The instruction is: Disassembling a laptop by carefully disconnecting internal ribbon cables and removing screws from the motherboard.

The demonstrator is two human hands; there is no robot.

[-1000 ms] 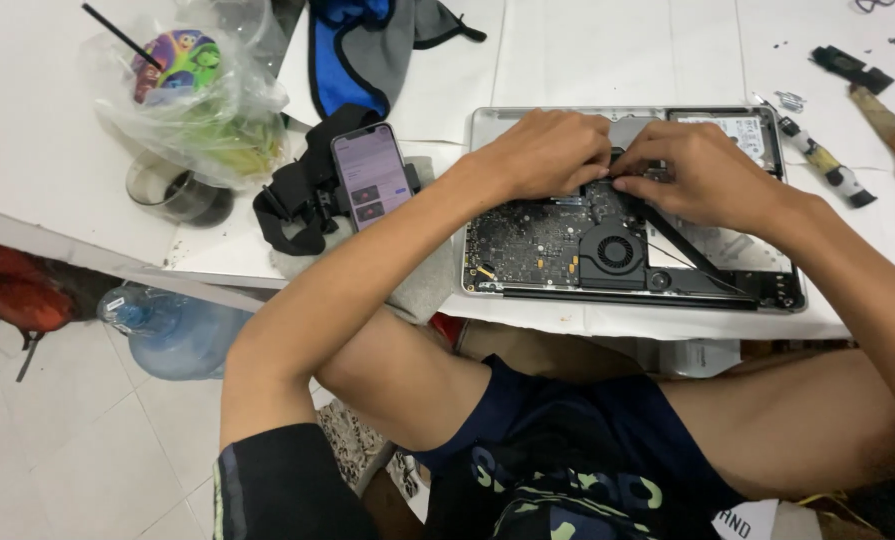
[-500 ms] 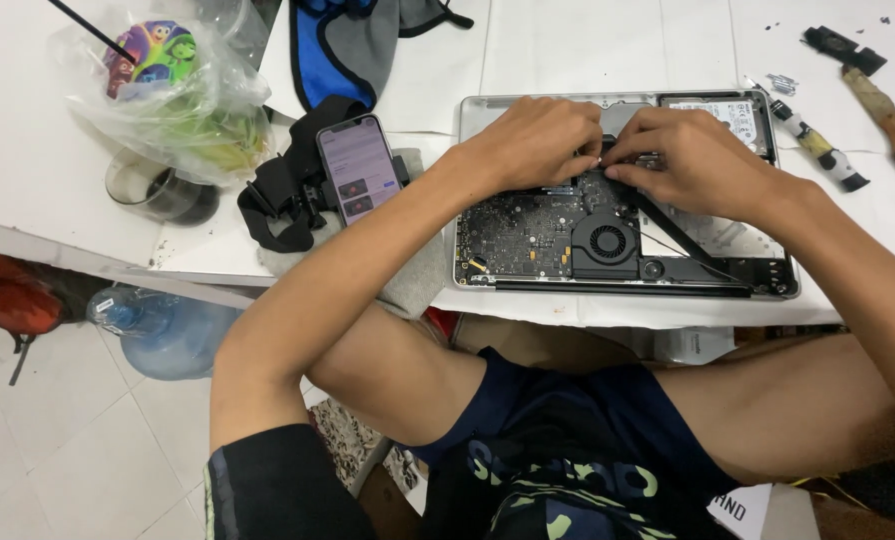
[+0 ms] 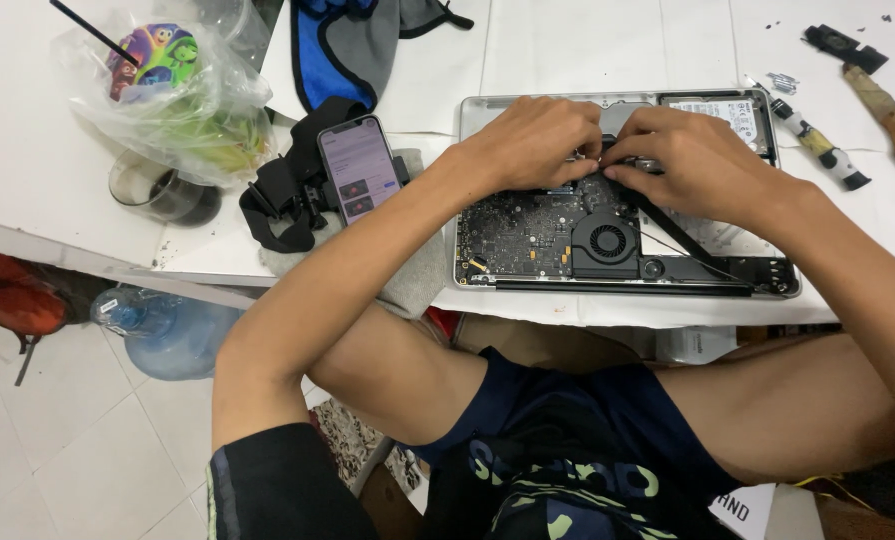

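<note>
Both forearms reach forward over the tabletop [image 3: 567, 50] to the opened laptop [image 3: 527, 235] — its fan [image 3: 607, 241] lies just below the grip. The left hand [image 3: 535, 140] and right hand [image 3: 689, 160] curl knuckles-up, fingertips meeting, pinching a small part [image 3: 601, 152] inside the laptop — too small to identify.

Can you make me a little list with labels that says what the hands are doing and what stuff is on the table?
Left hand: fingers pressed on parts inside the open laptop
Right hand: fingertips pinching something small beside the left hand; too hidden to tell what
Laptop: bottom cover off, round fan showing
Phone: screen lit, propped on black straps, left of laptop
Plastic bag: holds a colourful cup
Brush: far right of the table
</note>
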